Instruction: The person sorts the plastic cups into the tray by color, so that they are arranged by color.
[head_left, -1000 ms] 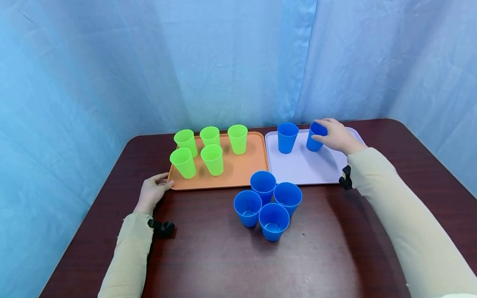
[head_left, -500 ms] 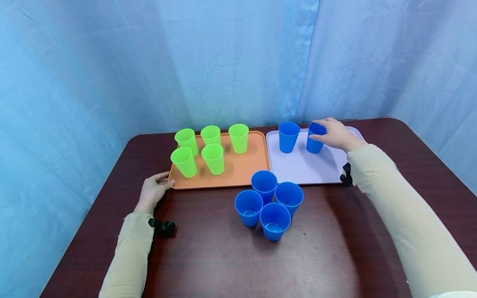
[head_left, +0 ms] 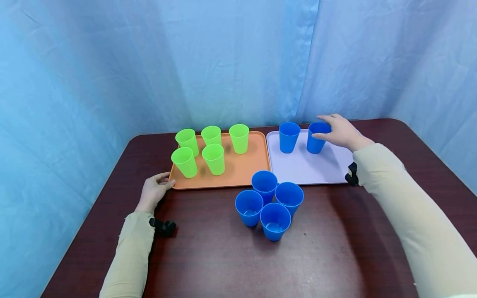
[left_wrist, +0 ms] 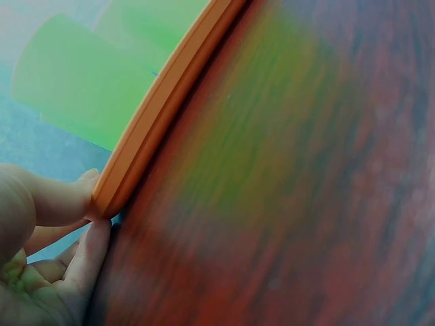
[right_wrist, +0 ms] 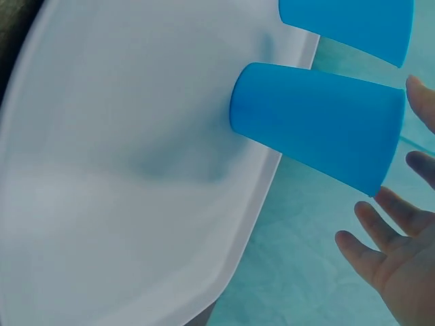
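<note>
Five green cups point(head_left: 213, 147), six blue cups point(head_left: 270, 202), two trays point(head_left: 242, 171).

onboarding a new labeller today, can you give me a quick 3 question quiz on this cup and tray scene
1. How many blue cups stand on the bare table, off both trays?
2. True or false: the right hand grips a green cup.
3. Which does the left hand touch? A) the orange tray B) the lilac tray C) a blue cup

Key
1. Four, in a cluster.
2. False. Its fingers are spread beside the blue cup on the lilac tray.
3. A, at the tray's near left corner.
</note>
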`<state>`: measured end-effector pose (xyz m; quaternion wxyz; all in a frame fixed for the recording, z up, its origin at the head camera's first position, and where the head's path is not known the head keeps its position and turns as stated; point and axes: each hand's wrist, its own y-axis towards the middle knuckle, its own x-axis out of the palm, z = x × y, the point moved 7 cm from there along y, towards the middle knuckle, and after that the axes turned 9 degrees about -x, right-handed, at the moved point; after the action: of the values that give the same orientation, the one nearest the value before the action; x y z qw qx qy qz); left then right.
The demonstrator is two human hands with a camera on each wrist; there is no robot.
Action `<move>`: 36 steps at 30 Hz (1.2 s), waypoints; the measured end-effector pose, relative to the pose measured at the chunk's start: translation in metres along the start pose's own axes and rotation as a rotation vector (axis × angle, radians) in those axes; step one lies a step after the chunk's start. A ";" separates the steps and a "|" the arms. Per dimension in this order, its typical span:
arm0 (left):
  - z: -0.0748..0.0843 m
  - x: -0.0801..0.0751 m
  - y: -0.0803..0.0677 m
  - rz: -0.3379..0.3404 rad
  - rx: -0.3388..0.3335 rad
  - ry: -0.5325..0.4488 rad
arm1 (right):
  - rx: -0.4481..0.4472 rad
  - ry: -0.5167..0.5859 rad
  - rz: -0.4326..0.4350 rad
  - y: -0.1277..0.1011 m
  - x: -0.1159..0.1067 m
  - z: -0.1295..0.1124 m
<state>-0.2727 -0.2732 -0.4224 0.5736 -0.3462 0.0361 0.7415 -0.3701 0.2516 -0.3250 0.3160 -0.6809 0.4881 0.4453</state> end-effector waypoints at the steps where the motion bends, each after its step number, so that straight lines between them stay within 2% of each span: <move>1: 0.000 0.000 0.000 0.000 0.000 0.000 | -0.006 0.002 0.006 -0.001 -0.001 -0.001; 17: 0.001 0.001 0.002 0.000 0.000 -0.002 | -0.116 -0.038 0.075 -0.023 -0.028 -0.025; 26: 0.003 0.001 0.002 0.004 0.001 -0.002 | -0.196 -0.012 0.095 -0.040 -0.027 -0.045; 36: 0.002 -0.001 0.003 0.010 -0.003 -0.012 | -0.308 -0.035 0.126 -0.063 -0.027 -0.067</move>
<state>-0.2764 -0.2742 -0.4218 0.5697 -0.3424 0.0333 0.7464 -0.2945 0.2248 -0.2734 0.1877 -0.6816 0.4500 0.5456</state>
